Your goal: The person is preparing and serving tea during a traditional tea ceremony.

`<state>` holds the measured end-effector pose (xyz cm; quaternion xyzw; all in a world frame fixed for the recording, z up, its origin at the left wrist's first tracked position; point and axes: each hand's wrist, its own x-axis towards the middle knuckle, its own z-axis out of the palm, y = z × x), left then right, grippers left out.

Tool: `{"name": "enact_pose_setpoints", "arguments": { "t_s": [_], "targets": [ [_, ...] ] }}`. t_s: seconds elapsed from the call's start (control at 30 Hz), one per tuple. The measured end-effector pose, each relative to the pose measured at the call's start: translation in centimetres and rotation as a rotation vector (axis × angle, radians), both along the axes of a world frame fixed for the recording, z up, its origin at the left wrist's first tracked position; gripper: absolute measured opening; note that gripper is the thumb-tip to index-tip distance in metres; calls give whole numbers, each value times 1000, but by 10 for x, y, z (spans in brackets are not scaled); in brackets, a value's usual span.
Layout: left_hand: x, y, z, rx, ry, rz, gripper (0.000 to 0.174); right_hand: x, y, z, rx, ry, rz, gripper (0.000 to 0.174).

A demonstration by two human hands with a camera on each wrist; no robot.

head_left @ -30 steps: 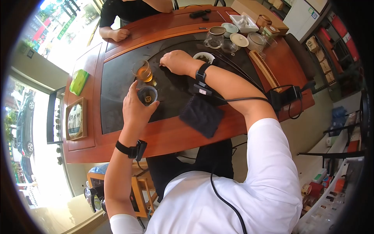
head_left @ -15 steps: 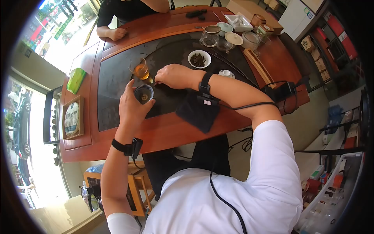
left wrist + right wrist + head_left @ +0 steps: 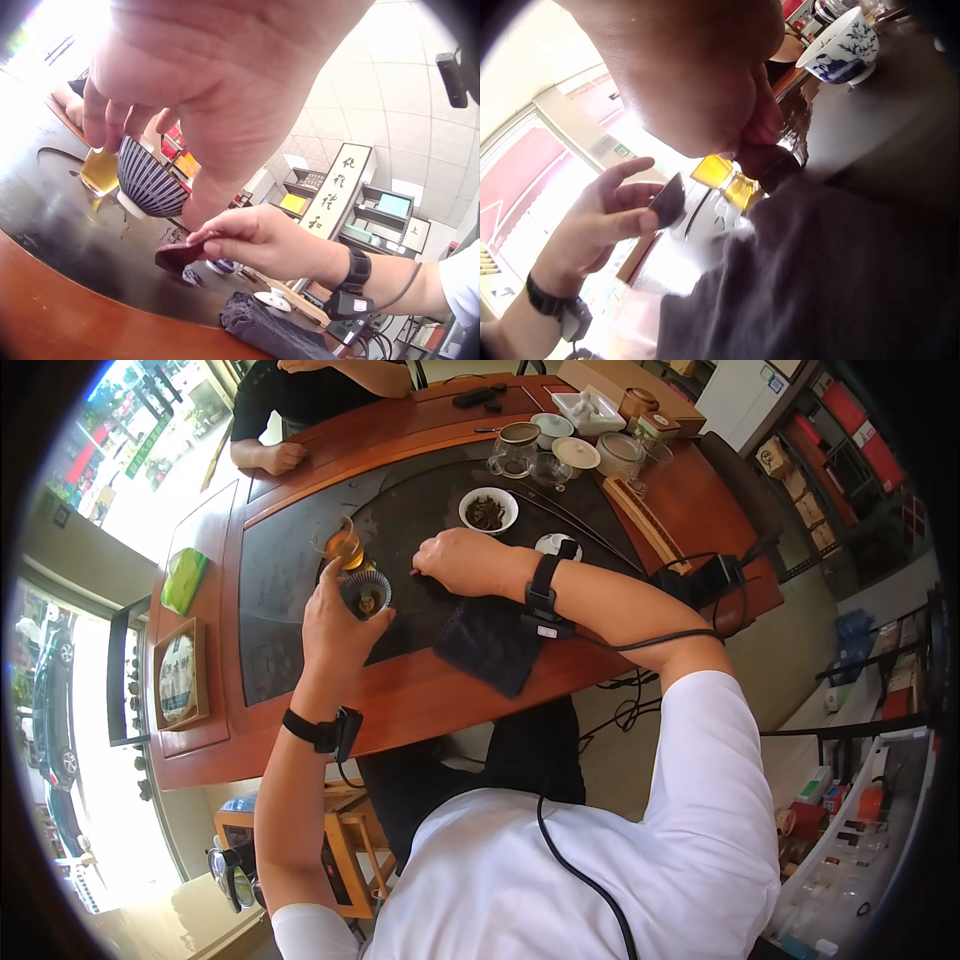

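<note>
Right hand [image 3: 462,563] has just shifted away from the glass of amber tea [image 3: 346,549]; gap to my left hand [image 3: 337,628] is a bit wider. Still pinching a dark red piece [image 3: 177,256], thumb and fingers narrow on it. Left fingers are curved round the striped cup [image 3: 152,184], thumb opposite. Cup sits just beside the glass, over the table [image 3: 270,732]; can't tell if its foot touches. Net: two separate grips, cup and piece apart.
</note>
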<state>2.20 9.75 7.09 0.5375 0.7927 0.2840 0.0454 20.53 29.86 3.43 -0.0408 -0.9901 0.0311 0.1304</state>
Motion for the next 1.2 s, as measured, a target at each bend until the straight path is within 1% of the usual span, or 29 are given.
{"name": "enact_pose_setpoints", "arguments": {
  "t_s": [0.1, 0.2, 0.27, 0.3, 0.33, 0.37, 0.4, 0.47, 0.53, 0.6, 0.67, 0.73, 0.77, 0.87, 0.9, 0.93, 0.97, 1.07, 1.2],
  "targets": [
    [5, 6, 4, -20, -43, 8, 101, 26, -22, 11, -164, -35, 51, 16],
    [8, 10, 1, -29, -4, 7, 102, 19, -12, 29, -242, -76, -24, 15],
    [8, 11, -1, -25, -19, -9, 102, -10, 18, 25, -129, 101, -141, 14],
    [9, 12, -1, -26, -25, -21, 102, -32, 42, 15, -12, 151, -186, 16],
    [12, 12, -1, -60, -40, -14, 101, -49, 55, 22, 30, 96, -293, 17],
    [15, 11, 1, -88, -54, -4, 101, -69, 70, 17, 79, 105, -383, 19],
    [16, 10, 4, -111, -65, 7, 100, -81, 77, 17, 47, 91, -427, 19],
    [14, 10, -4, -59, -8, -6, 101, -101, 86, 15, -20, 57, -504, 20],
    [8, 7, -9, -29, 26, -11, 102, -108, 84, 4, 46, 36, -370, 19],
    [7, 5, -9, -11, 32, -16, 102, -89, 59, 5, 123, -43, -231, 17],
    [6, 4, -8, -9, 8, -15, 101, -65, 41, -7, 64, 37, -106, 15],
    [6, 7, -7, -1, 8, -17, 101, -32, 11, 7, -46, -52, 16, 22],
    [6, 8, -8, 0, 19, -17, 101, -25, 6, 16, -79, -133, 74, 21],
    [5, 12, -13, 10, 12, -27, 101, -31, 26, 30, -132, -75, -64, 21],
    [5, 13, -16, 10, 3, -33, 101, -41, 48, 23, -15, 23, -151, 20],
    [7, 13, -18, -4, -1, -28, 101, -55, 71, 16, 152, 38, -286, 16],
    [8, 14, -19, -14, -1, -22, 101, -60, 82, 22, 296, -3, -382, 20],
    [10, 19, -17, -23, 12, -16, 101, -63, 81, 21, 303, -56, -492, 19],
    [6, 23, -20, -21, 6, -3, 100, -34, 49, 7, 391, -66, -273, 14]
  ]
}}
